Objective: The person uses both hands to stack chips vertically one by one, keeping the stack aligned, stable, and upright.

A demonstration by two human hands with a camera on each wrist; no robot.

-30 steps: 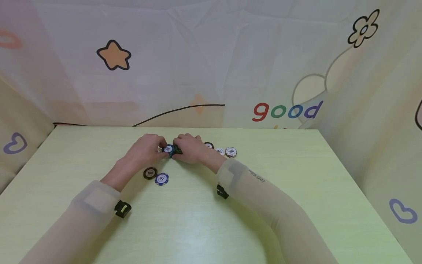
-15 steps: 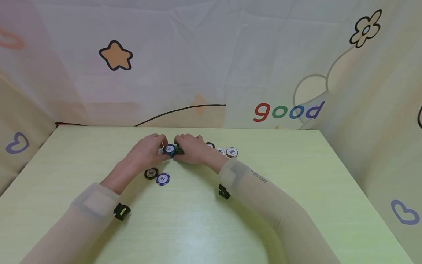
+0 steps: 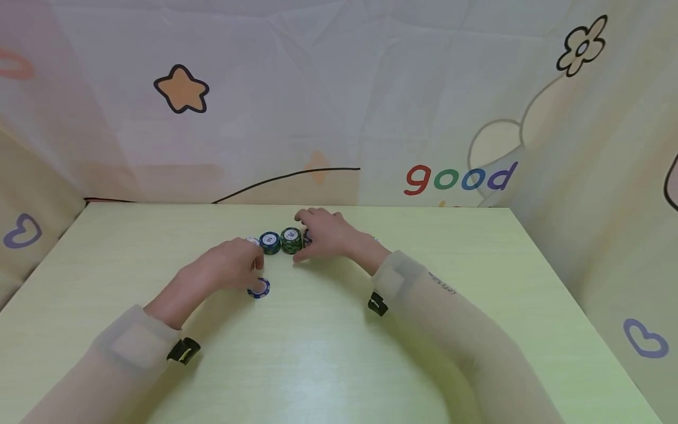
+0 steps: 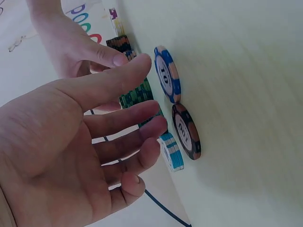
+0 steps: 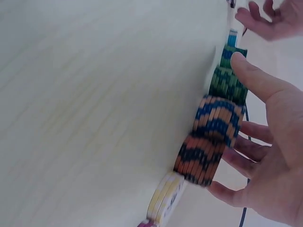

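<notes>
In the head view my left hand (image 3: 225, 265) hovers with bent, spread fingers just over two loose poker chips. The blue chip (image 4: 168, 75) reads 10; the black chip (image 4: 185, 131) reads 100 and is hidden under the hand in the head view. My right hand (image 3: 328, 235) is spread, thumb and fingers apart, over the row of chip stacks. Beside it stand a green stack (image 3: 291, 240) and a blue-green stack (image 3: 270, 242). The right wrist view shows its fingers close behind a blue stack (image 5: 218, 118) and a black-and-orange stack (image 5: 199, 158).
A short light-blue stack (image 4: 173, 153) ends the row on the left. Toward the right end are a yellow-and-white stack (image 5: 165, 196) and a magenta one (image 5: 147, 223). A printed curtain (image 3: 275, 106) hangs behind the pale table (image 3: 318, 353).
The left hand has left the blue-green stack and come down toward the loose chips. The right hand has moved right, off the green stack, and its fingers have spread.
</notes>
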